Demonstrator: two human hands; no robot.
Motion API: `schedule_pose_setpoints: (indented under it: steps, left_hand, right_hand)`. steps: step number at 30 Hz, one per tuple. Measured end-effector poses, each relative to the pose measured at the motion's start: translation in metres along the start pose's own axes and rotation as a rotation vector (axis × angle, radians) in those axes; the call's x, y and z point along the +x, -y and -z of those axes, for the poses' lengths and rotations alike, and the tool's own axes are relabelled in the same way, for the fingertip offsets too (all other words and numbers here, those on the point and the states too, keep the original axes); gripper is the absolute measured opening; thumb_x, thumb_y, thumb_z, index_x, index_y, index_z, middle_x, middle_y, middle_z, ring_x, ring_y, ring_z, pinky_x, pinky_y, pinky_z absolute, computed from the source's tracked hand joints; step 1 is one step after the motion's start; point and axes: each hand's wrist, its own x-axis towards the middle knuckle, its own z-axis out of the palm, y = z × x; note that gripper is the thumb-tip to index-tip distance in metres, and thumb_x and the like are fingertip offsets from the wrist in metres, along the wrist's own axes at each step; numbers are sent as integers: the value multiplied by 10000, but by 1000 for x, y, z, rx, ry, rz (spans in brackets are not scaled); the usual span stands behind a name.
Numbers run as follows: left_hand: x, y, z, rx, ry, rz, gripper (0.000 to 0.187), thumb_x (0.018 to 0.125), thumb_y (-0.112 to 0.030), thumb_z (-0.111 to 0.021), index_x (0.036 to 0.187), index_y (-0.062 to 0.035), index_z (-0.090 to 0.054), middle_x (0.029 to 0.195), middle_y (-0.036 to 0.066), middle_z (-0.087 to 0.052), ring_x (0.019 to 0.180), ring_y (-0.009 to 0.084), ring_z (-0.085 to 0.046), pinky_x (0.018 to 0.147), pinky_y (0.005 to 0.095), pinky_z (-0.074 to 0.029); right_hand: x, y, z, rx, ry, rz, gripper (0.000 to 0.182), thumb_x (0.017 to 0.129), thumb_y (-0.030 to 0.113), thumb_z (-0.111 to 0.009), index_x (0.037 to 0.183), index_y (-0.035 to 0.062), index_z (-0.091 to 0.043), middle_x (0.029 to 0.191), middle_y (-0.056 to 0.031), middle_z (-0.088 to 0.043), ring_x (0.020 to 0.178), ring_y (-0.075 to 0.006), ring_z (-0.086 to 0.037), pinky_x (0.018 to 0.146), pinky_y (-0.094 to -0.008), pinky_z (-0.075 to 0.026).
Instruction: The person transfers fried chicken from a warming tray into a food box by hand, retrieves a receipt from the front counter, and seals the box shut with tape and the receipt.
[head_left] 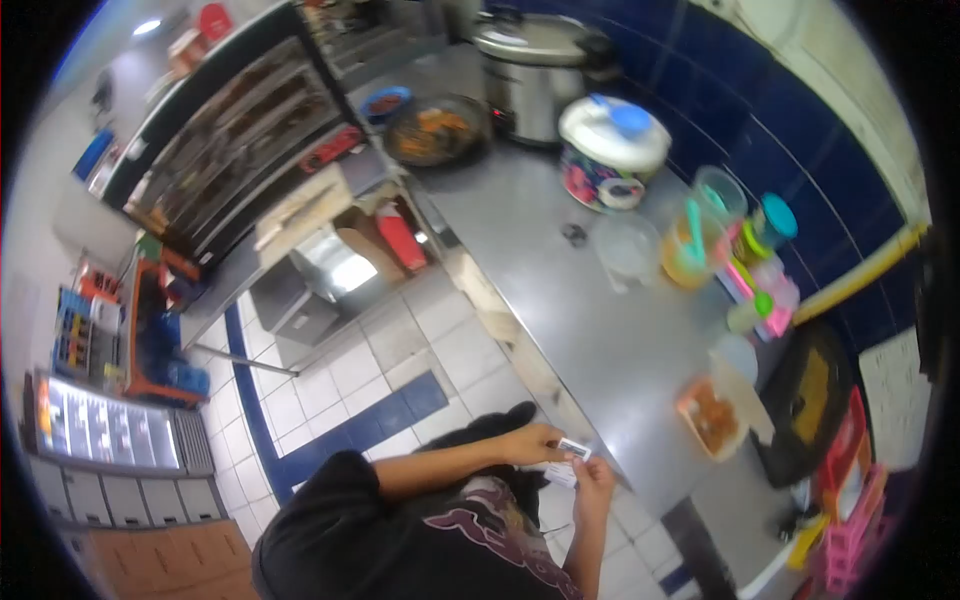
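Observation:
In front of my dark shirt, beside the edge of the steel counter (560,300), both my hands meet on a small white item with dark print (574,449). My left hand (532,443) pinches it from the left, and my right hand (594,478) has its fingertips on the right side. A white flap (562,474) hangs below it; whether this is a folded paper or a packet I cannot make out. On the counter to the right lies an open container of orange-brown food (713,418), its pale lid (742,393) tilted up.
At the counter's back stand a rice cooker (535,75), a white-lidded tub (614,150) and a pan of food (436,130). Cups, a jug of orange liquid (690,250) and bottles line the blue tiled wall. A glass display case (235,125) and a lit fridge (105,422) are left.

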Motion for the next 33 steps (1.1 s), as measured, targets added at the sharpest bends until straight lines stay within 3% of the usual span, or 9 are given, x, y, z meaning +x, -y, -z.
schedule_pose_setpoints:
  steps: [7,11,15,16,17,23,25,29,33]
  left_hand:
    - [-79,40,89,-839,-721,-46,259,974,-285,-651,1012,-29,-676,910,13,-658,829,92,-555,725,271,-441]
    - [-134,113,179,-846,-914,-46,251,986,-269,-595,969,-29,-667,901,49,-654,812,120,-560,726,295,-446]
    - [-221,189,277,-584,-1016,142,217,932,-192,-473,921,-17,-602,790,88,-606,743,158,-544,701,326,-444]
    - [-249,183,297,-259,-1205,55,215,902,-195,-463,824,-22,-565,700,58,-549,671,158,-495,656,337,-419]
    - [-268,186,314,-662,-1197,29,231,894,-211,-487,791,-18,-561,659,81,-517,640,184,-477,645,336,-407]
    - [-358,200,404,-330,-1332,232,311,930,-270,-508,853,3,-636,665,162,-575,628,247,-547,641,390,-442]
    - [-368,191,442,-190,-1159,599,308,930,-273,-516,919,-20,-692,730,200,-658,708,326,-645,675,423,-485]
    - [-368,215,514,-110,-1304,553,271,901,-247,-564,1032,-67,-718,902,215,-703,871,387,-672,762,452,-518]
    - [-377,267,598,164,-1342,827,346,865,-194,-617,1198,-115,-674,1133,178,-686,996,379,-662,868,468,-532]
  right_hand:
    - [80,16,-178,-250,389,42,84,907,82,-709,905,28,-645,780,-9,-640,659,-65,-555,596,-225,-438]
    - [113,-4,-296,-342,580,-45,127,943,139,-678,943,15,-652,799,-28,-648,669,-80,-568,605,-229,-459]
    - [142,-25,-409,-371,647,-249,329,1010,316,-579,1040,-3,-655,856,-65,-656,700,-117,-587,645,-263,-494]
    - [146,-27,-437,-357,675,-270,361,1016,349,-561,1041,0,-646,858,-68,-649,693,-129,-583,646,-277,-491]
    - [152,-30,-469,-331,708,-284,392,1021,382,-542,1042,2,-637,859,-72,-643,686,-141,-579,647,-291,-487]
    - [222,-38,-647,-359,828,-310,434,1006,434,-550,1109,21,-635,884,-83,-664,692,-140,-584,640,-299,-483]
    - [257,-47,-703,-391,816,-291,456,990,448,-571,1140,22,-638,901,-89,-675,680,-124,-583,631,-293,-479]
    - [326,-70,-820,-452,780,-311,421,972,418,-595,1121,28,-647,902,-77,-680,645,-112,-573,568,-281,-466]
    - [366,-97,-907,-674,716,-305,432,948,409,-621,1075,-2,-665,834,-87,-675,600,-108,-560,471,-280,-438]
